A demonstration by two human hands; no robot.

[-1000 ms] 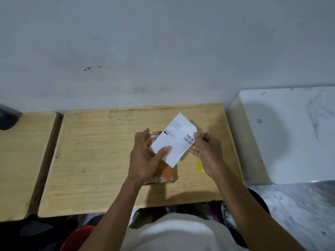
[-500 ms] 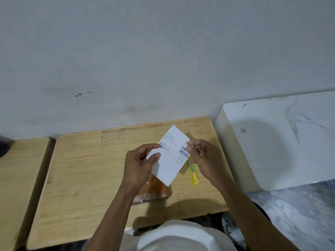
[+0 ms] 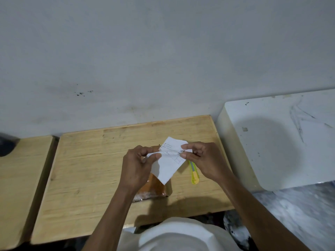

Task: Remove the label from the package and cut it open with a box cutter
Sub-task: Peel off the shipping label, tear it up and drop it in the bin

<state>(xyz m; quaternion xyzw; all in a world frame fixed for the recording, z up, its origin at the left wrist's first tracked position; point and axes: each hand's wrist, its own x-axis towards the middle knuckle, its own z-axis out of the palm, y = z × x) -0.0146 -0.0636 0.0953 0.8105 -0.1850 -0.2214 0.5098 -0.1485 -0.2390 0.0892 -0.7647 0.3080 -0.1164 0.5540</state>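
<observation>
Since a moment ago, both hands bend the white label (image 3: 167, 163); left hand (image 3: 138, 166) and right hand (image 3: 205, 160) pinch it above the orange package (image 3: 154, 187) on the worktop (image 3: 87, 169), box cutter (image 3: 194, 173) lying just right.

A wooden table (image 3: 87, 171) holds a brown package (image 3: 154, 187) and, just beside it, a yellow box cutter (image 3: 194, 173).

A plain room in a home, by the look of it. Two bare wooden tables (image 3: 87, 171) stand against a stained grey wall (image 3: 163, 60), with a white marble slab (image 3: 282, 138) on the right and marbled floor (image 3: 299, 218) near it.
</observation>
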